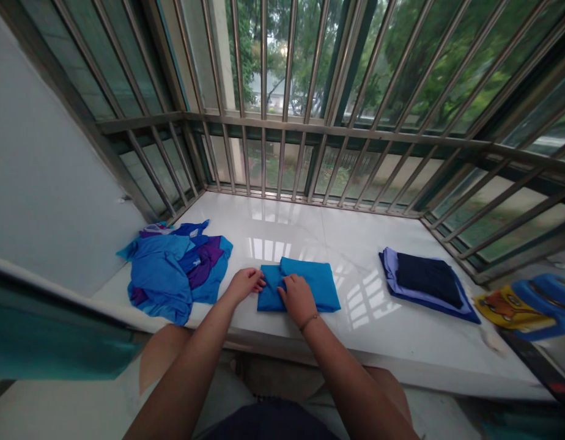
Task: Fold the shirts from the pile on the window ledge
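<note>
A blue cloth garment [307,286], folded into a flat rectangle, lies on the white stone ledge [291,226] in front of me. My right hand [298,299] sits on its near middle, with the fingers pressed into a fold and apparently gripping it. My left hand [244,285] is at the garment's left edge, fingertips at the cloth. Whether those fingers hold the cloth, I cannot tell. A thin bracelet circles my right wrist.
A crumpled heap of blue and purple clothes [175,275] lies left of my hands. A folded stack of navy and lilac clothes [424,284] lies to the right. Steel window bars [310,91] run along the ledge's far side, and a grey wall [57,171] stands left.
</note>
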Tool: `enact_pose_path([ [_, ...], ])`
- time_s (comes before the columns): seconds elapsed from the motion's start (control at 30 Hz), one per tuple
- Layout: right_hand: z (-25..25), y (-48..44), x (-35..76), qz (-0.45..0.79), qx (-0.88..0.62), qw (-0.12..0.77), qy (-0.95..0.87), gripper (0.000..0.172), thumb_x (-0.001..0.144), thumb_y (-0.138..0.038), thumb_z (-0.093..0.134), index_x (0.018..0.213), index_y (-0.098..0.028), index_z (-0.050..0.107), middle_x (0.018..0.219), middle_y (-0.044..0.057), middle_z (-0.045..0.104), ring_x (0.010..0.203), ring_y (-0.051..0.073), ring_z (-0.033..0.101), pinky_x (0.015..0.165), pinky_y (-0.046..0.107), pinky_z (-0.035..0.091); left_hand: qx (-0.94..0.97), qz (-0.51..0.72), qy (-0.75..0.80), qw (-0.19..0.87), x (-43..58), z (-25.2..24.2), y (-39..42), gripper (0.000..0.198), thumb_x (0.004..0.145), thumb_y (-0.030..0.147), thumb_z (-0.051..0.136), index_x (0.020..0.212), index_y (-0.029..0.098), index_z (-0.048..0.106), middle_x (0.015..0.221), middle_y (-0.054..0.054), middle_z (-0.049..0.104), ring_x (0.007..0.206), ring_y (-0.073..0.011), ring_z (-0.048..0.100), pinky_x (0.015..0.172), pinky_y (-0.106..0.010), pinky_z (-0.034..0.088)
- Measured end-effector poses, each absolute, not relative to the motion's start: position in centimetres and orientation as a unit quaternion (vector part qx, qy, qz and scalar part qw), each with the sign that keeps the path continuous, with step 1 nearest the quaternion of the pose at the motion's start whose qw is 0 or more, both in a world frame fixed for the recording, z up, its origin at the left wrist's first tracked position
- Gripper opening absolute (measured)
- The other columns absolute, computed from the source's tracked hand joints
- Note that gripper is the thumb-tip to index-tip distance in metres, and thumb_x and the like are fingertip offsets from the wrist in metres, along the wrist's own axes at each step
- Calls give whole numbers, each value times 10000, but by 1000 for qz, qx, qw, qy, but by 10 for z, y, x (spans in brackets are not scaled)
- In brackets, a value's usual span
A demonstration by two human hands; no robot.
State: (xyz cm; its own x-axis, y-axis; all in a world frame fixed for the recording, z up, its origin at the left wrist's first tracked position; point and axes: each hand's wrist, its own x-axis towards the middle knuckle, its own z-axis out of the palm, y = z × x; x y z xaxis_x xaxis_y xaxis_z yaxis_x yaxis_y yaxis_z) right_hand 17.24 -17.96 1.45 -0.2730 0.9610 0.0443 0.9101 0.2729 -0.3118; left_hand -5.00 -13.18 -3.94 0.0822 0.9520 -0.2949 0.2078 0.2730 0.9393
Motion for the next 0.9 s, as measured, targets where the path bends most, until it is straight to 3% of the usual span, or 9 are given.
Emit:
enact_pose_path([
  [0.07, 11, -173, 178, 135, -599, 141, -777, 180, 1082, -267, 611, 1136, -175, 756, 1233, 123, 752, 1178, 276, 666, 1046, 360, 469, 493, 342, 588, 542, -49, -38, -132, 438, 900, 615, 744, 936, 179, 735, 825, -90, 818, 627, -170, 730, 601, -274, 579],
  [0.17, 11, -165, 184, 152, -624, 159, -750, 243, 1119, -270, 542, 1032, -182, 750, 1119, 105, 779, 1086, 245, 705, 969, 319, 476, 489, 341, 590, 545, -48, -35, -132, 434, 899, 604, 736, 976, 177, 749, 867, -87, 830, 605, -154, 704, 569, -255, 547],
  [0.37, 24, -158, 184, 136, -668, 184, -709, 330, 1173, -322, 406, 1157, -180, 704, 1072, 107, 784, 984, 237, 732, 817, 316, 466, 474, 335, 589, 561, -48, -32, -129, 547, 911, 683, 672, 1034, 155, 749, 924, -121, 842, 598, -161, 705, 575, -268, 547],
  [0.5, 29, -166, 160, 87, -609, 194, -765, 321, 1177, -307, 400, 1154, -192, 699, 1069, 109, 758, 1042, 251, 701, 904, 336, 471, 461, 332, 591, 573, -49, -32, -126, 682, 893, 810, 599, 996, 149, 731, 875, -139, 825, 630, -193, 736, 597, -290, 563],
  [0.67, 11, -194, 120, 93, -473, 100, -870, 197, 1128, -245, 532, 1140, -168, 714, 1152, 124, 767, 1083, 269, 694, 939, 384, 507, 467, 333, 599, 559, -50, -31, -125, 771, 835, 934, 526, 863, 176, 663, 697, -56, 717, 592, -187, 681, 586, -306, 556],
  [0.77, 3, -207, 114, 103, -461, 109, -874, 194, 1106, -297, 604, 1174, -155, 717, 1239, 138, 761, 1137, 270, 693, 976, 387, 506, 496, 327, 606, 528, -48, -31, -126, 633, 760, 829, 714, 754, 202, 625, 615, 13, 622, 567, -165, 615, 555, -282, 514],
  [0.9, 8, -210, 136, 100, -485, 161, -854, 286, 1145, -353, 503, 1021, -211, 718, 1037, 85, 764, 1007, 247, 690, 921, 354, 493, 538, 327, 622, 466, -46, -33, -131, 421, 785, 593, 776, 695, 223, 597, 591, 40, 570, 577, -167, 589, 565, -274, 465],
])
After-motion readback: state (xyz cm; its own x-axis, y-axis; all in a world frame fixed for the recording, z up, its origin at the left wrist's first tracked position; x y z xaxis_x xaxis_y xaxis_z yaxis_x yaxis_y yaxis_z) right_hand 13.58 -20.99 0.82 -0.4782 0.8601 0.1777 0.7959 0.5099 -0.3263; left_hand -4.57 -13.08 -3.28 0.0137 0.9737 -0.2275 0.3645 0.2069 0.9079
